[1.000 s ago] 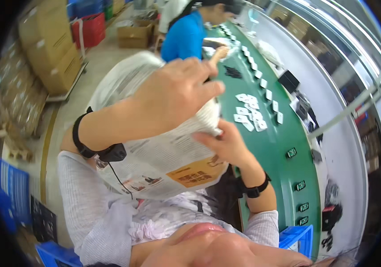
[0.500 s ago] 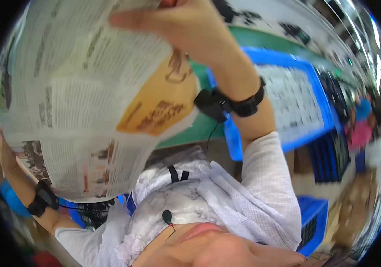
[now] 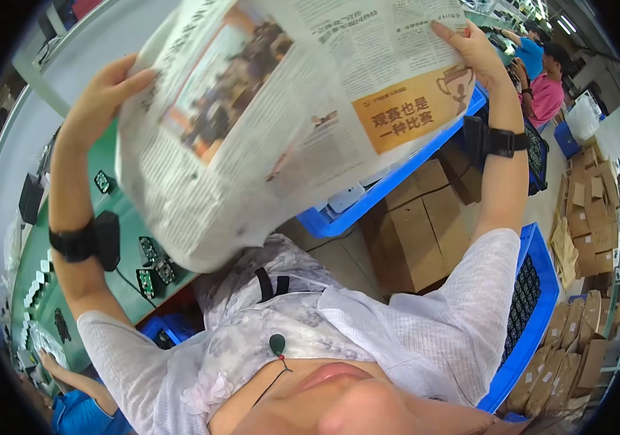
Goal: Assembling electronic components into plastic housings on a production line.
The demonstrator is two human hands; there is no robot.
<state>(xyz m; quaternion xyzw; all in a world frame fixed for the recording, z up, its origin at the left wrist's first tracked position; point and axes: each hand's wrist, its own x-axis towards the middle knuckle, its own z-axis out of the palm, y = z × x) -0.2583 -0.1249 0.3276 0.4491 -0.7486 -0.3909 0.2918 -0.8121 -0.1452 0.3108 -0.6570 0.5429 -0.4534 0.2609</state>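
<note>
A large newspaper sheet (image 3: 252,196), with photos and an orange-yellow printed panel, spreads in front of me. My left hand (image 3: 110,90) grips its left edge, thumb on the near face. My right hand (image 3: 478,58) pinches it near the upper right, thumb also in front and fingers behind. The sheet sags toward my lap, its lower edge curled. Behind the paper stands a blue crate (image 3: 353,217) holding flat pale pieces, mostly covered from view.
On the green tabletop (image 3: 118,225) left lie small circuit-board parts (image 3: 152,264). Cardboard boxes (image 3: 418,225) sit on the floor ahead, and another blue crate (image 3: 520,319) stands by my right side. Co-workers in pink (image 3: 545,94) and blue (image 3: 81,413) are nearby.
The newspaper has swung from left to right, uncovering the green table's left part and covering most of the blue crate. My right hand has moved right; my left hand has come up and inward.
</note>
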